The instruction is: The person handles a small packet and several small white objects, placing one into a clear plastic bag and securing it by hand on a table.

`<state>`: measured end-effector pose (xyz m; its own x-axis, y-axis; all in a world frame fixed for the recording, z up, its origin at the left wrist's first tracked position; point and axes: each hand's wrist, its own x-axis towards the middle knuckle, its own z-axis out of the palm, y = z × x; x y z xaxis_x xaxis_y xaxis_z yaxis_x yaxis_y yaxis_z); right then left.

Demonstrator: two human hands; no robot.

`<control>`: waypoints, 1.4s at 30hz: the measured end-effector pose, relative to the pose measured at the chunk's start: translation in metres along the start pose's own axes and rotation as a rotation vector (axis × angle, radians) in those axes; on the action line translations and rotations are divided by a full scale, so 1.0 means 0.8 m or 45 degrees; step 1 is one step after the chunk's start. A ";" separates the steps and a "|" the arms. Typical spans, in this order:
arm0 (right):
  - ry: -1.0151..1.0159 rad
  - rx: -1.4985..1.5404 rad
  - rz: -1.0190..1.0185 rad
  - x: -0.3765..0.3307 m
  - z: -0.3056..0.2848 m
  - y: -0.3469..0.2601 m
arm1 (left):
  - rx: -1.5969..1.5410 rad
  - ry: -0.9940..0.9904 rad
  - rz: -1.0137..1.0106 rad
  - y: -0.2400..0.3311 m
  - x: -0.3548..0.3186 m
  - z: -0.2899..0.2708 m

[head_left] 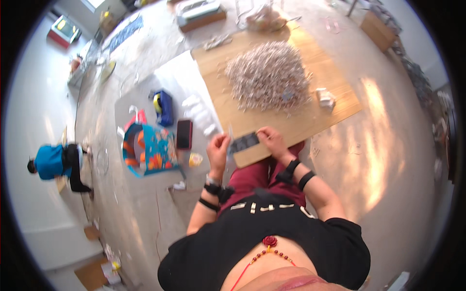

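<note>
Near the front edge of the wooden board, just above my lap, lies a dark flat rectangular piece with lighter lines across it. The fingers of my right hand pinch its right end. At its left end my left hand is raised with the fingertips pressed together; what they hold, if anything, is too small to name. A thin pale sliver shows beside those fingertips. Farther back on the board is a large heap of small pale pieces, with a small white block-like bundle to its right.
Left of the board are crumpled white wrapping, a dark phone, a blue tape dispenser and a blue patterned bag. A person in blue is at the far left. A cardboard box stands at the far right.
</note>
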<state>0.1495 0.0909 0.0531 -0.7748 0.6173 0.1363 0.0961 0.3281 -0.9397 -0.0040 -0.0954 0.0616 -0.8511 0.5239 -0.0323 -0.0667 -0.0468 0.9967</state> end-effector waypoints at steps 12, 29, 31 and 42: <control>-0.054 0.281 0.120 -0.013 0.016 -0.070 | 0.307 -0.236 0.092 0.018 -0.022 0.051; -0.090 0.521 0.253 -0.040 0.005 -0.049 | 0.240 -0.346 -0.010 0.031 -0.042 0.064; -0.079 0.497 0.243 -0.040 0.004 -0.050 | 0.181 -0.328 -0.051 0.032 -0.042 0.065; 0.076 0.076 0.098 -0.042 0.020 -0.046 | 0.528 0.011 0.309 0.042 -0.049 0.082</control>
<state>0.1621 0.0465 0.0783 -0.7280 0.6809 0.0795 0.1153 0.2360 -0.9649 0.0611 -0.0614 0.1016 -0.8207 0.5328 0.2064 0.3467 0.1773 0.9211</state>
